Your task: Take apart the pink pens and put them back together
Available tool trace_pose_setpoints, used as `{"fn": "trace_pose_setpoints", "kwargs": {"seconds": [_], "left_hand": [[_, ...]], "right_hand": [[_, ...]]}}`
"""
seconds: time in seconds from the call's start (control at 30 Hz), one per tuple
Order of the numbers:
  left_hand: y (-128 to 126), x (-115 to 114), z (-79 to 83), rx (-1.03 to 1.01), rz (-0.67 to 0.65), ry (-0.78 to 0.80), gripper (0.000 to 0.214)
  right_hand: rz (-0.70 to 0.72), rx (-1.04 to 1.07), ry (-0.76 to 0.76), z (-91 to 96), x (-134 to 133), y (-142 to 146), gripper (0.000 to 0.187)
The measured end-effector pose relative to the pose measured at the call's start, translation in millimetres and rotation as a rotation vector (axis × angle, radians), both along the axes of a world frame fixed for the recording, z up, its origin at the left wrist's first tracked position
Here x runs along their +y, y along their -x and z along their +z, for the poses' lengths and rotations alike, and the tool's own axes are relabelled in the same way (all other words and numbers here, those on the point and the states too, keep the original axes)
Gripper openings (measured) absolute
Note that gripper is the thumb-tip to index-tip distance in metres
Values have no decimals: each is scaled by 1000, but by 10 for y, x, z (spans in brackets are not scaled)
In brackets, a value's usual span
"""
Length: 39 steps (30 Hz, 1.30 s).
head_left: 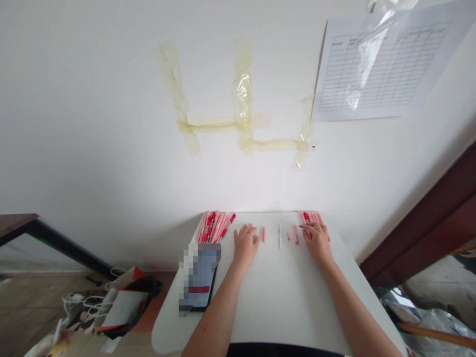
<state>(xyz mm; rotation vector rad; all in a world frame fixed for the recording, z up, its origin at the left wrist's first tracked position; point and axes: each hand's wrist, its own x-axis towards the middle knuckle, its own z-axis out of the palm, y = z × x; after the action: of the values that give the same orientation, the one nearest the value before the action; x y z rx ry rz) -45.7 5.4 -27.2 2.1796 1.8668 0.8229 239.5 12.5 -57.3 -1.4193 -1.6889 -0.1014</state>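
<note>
Pen parts [264, 234] lie between left hand [246, 243] and right hand [316, 240]. Fingers [243, 230] bend toward the tabletop [277, 297]; opening and hold unclear.

The table [282, 307] is plain white. At its far left corner, the left pens [215, 227] are mixed pink and red; at its far right corner, the right pens [313, 217] have also these colours. In its far middle, the thin stick [280, 238] is white and the short pieces [264, 234] are pink. Behind it, the tape strips [244, 89] are pale yellow on the white wall [92, 124].
</note>
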Motion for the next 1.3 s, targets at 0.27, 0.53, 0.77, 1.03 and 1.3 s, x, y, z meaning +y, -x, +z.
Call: {"fn": "trace_pose_setpoints", "kwargs": {"seconds": [0.27, 0.53, 0.77, 1.03, 1.3], "left_hand": [[37, -5, 28, 50, -13, 30, 35], [54, -3, 87, 50, -5, 7, 32], [-116, 50, 372, 24, -54, -36, 26], [-502, 176, 374, 32, -155, 63, 9], [-664, 342, 213, 27, -84, 91, 9]], "right_hand": [[-5, 76, 36, -9, 0, -65, 32], [-13, -23, -12, 13, -9, -18, 30], [-81, -139, 145, 161, -30, 71, 28], [-28, -202, 276, 440, 22, 147, 21], [-17, -198, 322, 418, 76, 148, 22]]}}
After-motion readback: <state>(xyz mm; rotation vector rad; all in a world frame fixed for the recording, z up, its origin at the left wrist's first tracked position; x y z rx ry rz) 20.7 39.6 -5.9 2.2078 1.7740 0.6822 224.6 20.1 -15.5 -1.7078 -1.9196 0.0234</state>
